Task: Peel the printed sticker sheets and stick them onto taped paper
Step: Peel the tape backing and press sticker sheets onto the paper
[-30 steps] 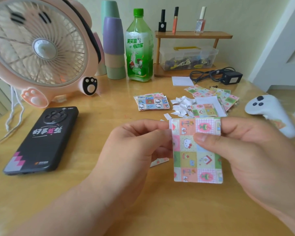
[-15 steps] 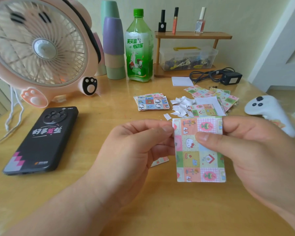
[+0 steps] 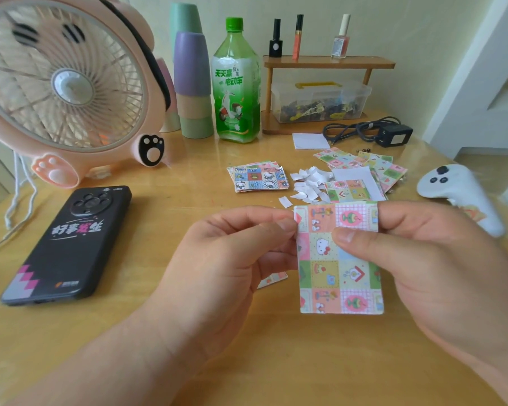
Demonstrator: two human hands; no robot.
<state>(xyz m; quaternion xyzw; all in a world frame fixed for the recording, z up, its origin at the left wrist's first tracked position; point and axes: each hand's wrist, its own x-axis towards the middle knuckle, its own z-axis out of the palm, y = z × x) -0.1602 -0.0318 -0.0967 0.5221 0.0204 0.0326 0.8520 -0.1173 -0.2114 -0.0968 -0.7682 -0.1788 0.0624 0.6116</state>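
Note:
A printed sticker sheet (image 3: 339, 276) with cartoon squares hangs upright above the wooden table, held by both hands. My left hand (image 3: 232, 253) pinches its top left corner between thumb and forefinger. My right hand (image 3: 428, 259) grips the sheet's top right part, thumb across the front. A stack of sticker sheets (image 3: 258, 177) lies behind, and more sheets (image 3: 361, 171) are spread to the right with white paper among them. A heap of white peeled scraps (image 3: 307, 183) lies between the two groups. A small sticker piece (image 3: 272, 279) lies on the table under my left hand.
A black phone (image 3: 68, 244) lies at the left, a pink fan (image 3: 62, 83) behind it. Stacked cups (image 3: 192, 83), a green bottle (image 3: 236, 83), a wooden shelf (image 3: 329, 65) over a plastic box and a black charger (image 3: 393, 134) line the back. A white controller (image 3: 458, 191) rests at right.
The sheet and both hands have drifted slightly to the right. My left thumb and forefinger have closed tighter on the sheet's top left corner.

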